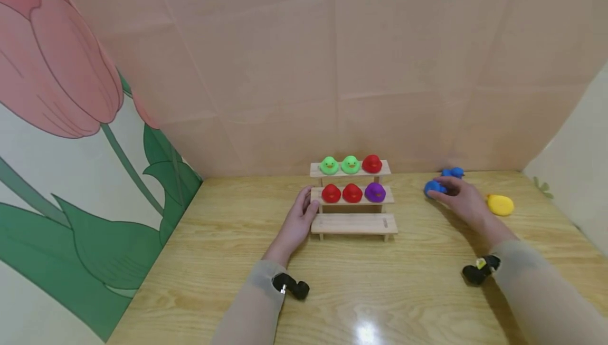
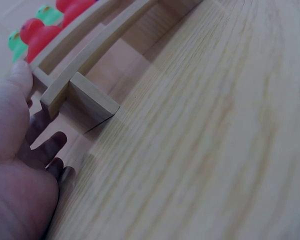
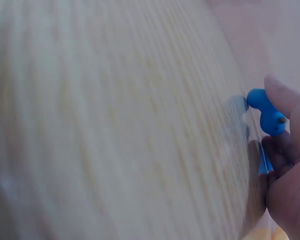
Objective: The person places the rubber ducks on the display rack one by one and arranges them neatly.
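My left hand (image 1: 300, 219) holds the left end of a three-step wooden stand (image 1: 352, 223), thumb and fingers at the middle step. In the left wrist view the thumb lies on the step's end, with the other fingers lower beside the stand. On the top step sit two green ducks (image 1: 350, 165) and a red duck (image 1: 372, 164); below them are two red ducks (image 1: 352, 193) and a purple duck (image 1: 375, 192). Off to the right, my right hand (image 1: 463, 201) pinches a blue toy duck (image 3: 273, 122) between thumb and fingers, close over the table.
Just behind the right hand lies more blue, duck-shaped rubber (image 1: 456, 172) by the back wall. A yellow duck (image 1: 501, 205) lies on its side to the right of that hand. The wood-grain table (image 1: 228, 229) meets a pinkish cloth wall (image 1: 266, 97) at the back.
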Demonstrator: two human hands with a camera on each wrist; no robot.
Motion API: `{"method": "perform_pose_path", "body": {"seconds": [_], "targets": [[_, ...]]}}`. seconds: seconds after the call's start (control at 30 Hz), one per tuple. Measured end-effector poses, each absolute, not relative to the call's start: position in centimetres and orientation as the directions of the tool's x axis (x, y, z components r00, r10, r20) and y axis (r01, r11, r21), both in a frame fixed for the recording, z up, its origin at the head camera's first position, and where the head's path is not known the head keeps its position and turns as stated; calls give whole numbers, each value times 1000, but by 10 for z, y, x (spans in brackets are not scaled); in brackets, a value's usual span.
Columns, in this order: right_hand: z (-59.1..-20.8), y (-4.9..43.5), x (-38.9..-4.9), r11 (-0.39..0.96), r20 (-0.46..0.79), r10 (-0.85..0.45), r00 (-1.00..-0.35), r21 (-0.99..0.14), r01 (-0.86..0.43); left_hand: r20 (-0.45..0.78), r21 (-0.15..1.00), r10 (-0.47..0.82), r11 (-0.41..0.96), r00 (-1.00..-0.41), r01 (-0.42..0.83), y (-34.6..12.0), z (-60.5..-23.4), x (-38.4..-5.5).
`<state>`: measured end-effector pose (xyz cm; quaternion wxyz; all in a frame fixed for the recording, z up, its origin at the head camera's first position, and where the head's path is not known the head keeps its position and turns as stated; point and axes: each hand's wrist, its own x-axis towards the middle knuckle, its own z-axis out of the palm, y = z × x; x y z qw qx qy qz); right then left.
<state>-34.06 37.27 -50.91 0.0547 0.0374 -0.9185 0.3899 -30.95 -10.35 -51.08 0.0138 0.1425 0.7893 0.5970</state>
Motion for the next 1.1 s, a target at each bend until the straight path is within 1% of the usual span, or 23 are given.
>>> {"method": "perform_pose_path", "body": {"seconds": [0.2, 0.57, 0.83, 1.1], "targets": [[-507, 373, -340, 672, 118, -7, -993, -735, -92, 154, 949, 242, 232, -958, 211, -104, -512, -309], [-506, 369, -342, 664, 159, -38, -987, -734, -144, 151, 947, 239, 243, -959, 209, -104, -512, -310], [-507, 369, -339, 642, 86, -57, -995, -760, -102, 146, 947, 232, 247, -962, 204, -102, -511, -309], [-507, 369, -338, 641, 86, -115, -990, -755, -140, 150, 946, 232, 249, -961, 208, -103, -512, -309]]}}
